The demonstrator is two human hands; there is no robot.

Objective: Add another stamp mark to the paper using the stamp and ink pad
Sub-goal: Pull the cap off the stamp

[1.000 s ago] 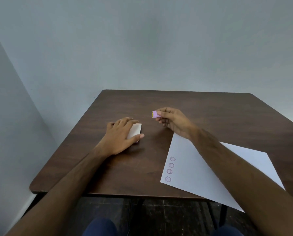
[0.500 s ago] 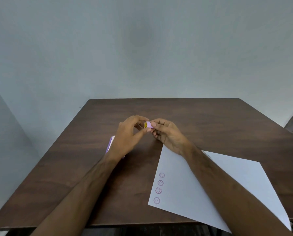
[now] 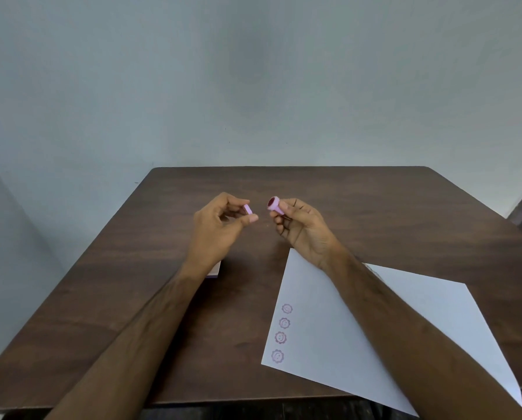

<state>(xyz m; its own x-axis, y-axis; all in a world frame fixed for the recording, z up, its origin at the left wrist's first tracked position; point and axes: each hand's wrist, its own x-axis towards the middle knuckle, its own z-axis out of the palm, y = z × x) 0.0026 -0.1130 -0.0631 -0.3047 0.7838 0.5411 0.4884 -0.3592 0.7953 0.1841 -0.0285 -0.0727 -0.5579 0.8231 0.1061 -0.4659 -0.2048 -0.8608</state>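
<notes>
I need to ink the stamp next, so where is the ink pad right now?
In the head view the ink pad lies on the table, mostly hidden under the left wrist, left of the paper.

right hand (image 3: 303, 227) pinching pink stamp (image 3: 275, 206), left hand (image 3: 220, 225) pinching its cap (image 3: 248, 209)

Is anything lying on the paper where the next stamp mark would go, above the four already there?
Nothing visible: the paper is bare above the stamp marks, and the uncapped stamp is in the right hand.

Bare plain room, dark wooden table (image 3: 375, 207), blank grey wall (image 3: 253, 86)
</notes>
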